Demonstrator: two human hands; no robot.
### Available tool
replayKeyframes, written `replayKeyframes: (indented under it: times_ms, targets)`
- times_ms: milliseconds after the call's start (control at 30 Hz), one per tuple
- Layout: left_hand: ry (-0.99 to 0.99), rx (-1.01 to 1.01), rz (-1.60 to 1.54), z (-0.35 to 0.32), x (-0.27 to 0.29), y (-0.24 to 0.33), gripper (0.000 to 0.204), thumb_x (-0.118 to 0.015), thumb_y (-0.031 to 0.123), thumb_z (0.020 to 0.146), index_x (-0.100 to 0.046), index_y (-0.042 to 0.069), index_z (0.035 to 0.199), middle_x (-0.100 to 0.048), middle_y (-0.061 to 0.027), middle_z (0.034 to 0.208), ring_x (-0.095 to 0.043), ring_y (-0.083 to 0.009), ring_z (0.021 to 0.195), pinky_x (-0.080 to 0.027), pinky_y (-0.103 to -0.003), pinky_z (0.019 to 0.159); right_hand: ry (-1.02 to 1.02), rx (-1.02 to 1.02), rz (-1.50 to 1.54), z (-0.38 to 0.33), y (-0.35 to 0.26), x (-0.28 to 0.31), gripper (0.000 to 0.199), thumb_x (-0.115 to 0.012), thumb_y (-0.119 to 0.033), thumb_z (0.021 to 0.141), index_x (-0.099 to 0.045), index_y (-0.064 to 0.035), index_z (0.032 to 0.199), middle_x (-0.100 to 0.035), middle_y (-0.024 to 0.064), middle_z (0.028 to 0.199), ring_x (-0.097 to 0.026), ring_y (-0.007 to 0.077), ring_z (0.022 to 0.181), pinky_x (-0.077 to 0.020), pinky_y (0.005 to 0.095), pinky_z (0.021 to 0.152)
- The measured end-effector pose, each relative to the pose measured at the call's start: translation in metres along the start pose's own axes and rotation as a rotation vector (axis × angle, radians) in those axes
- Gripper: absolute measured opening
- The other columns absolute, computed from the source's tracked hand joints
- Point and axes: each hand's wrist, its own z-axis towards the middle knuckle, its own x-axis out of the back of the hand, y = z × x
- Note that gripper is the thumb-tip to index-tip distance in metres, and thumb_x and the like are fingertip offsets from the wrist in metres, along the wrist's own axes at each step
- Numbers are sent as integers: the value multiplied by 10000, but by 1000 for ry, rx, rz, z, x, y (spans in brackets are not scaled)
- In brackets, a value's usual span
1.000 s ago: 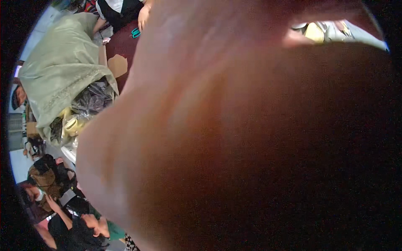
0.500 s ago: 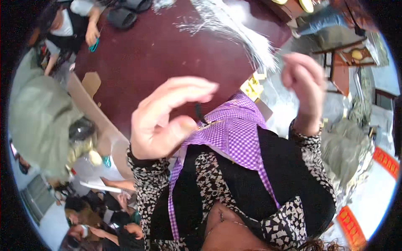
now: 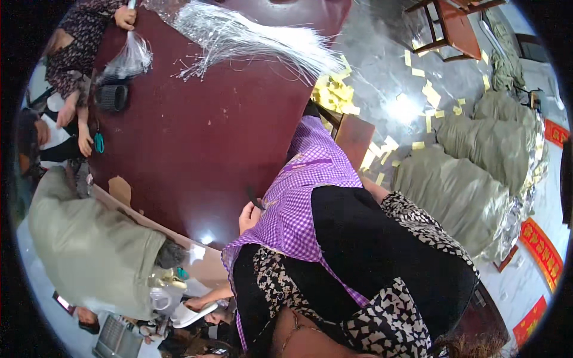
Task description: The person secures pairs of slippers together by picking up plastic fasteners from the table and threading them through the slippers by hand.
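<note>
My left hand (image 3: 248, 218) is low at the near edge of the dark red table (image 3: 197, 131), partly covered by my purple checked apron (image 3: 292, 209). Its fingers are closed at the end of a slim black thing (image 3: 253, 196), whose kind I cannot make out. My right hand (image 3: 373, 188) reaches down past the right side of the apron, beside a brown wooden stool (image 3: 356, 140). Its fingers are hidden behind the cloth. A large bundle of thin white strands (image 3: 256, 45) lies across the far part of the table.
Yellow paper slips (image 3: 334, 94) are heaped by the table's right edge and scattered over the grey floor. Large covered piles (image 3: 453, 191) stand at the right. Across the table, a person's hand (image 3: 125, 18) holds another strand bunch (image 3: 134, 53). Teal scissors (image 3: 99, 142) lie near another co-worker.
Both my hands have dropped from in front of me, the left to the table edge, the right beside the apron. The view has turned, showing more floor at the right.
</note>
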Motion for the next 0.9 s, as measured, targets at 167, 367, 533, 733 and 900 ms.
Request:
replayKeyframes:
  times_ms: [167, 367, 533, 733, 900]
  targets:
    - [17, 113, -198, -11, -12, -25, 249, -542, 130, 938, -594, 2, 1146, -626, -32, 894, -564, -93, 799, -461, -236, 729, -113, -173, -356, -3, -58, 15, 358, -587, -220, 872, -605, -14, 1165, -644, 134, 1133, -611, 190, 1031, -510, 270, 687]
    - [-450, -368, -456, -19, -23, -159, 276, -551, 181, 940, -605, -17, 1126, -649, -89, 932, -615, -135, 882, -475, -233, 790, -148, -79, 111, -35, -37, 71, 364, -598, -220, 886, -601, -18, 1189, -616, 107, 1195, -562, 219, 1081, -439, 359, 924]
    - [-425, -417, -369, -40, -52, -153, 294, -543, 193, 939, -594, -14, 1141, -633, -96, 963, -601, -146, 910, -465, -244, 810, -220, 5, 348, -34, -112, 77, 377, -592, -242, 890, -602, 9, 1172, -613, 104, 1200, -556, 224, 1098, -438, 365, 929]
    - [-407, -459, -287, -51, -90, -151, 315, -534, 207, 937, -580, -11, 1160, -615, -105, 1000, -585, -161, 943, -454, -258, 833, -242, -9, -50, 15, -142, 117, 382, -587, -249, 890, -605, 28, 1152, -617, 116, 1191, -556, 218, 1102, -441, 371, 925]
    - [-404, -521, -204, -47, -115, -150, 333, -526, 219, 935, -568, -8, 1175, -600, -112, 1031, -571, -173, 970, -444, -269, 853, -127, 39, -413, 46, -162, 135, 343, -564, -252, 884, -614, 21, 1084, -619, 160, 1147, -572, 275, 1050, -456, 391, 878]
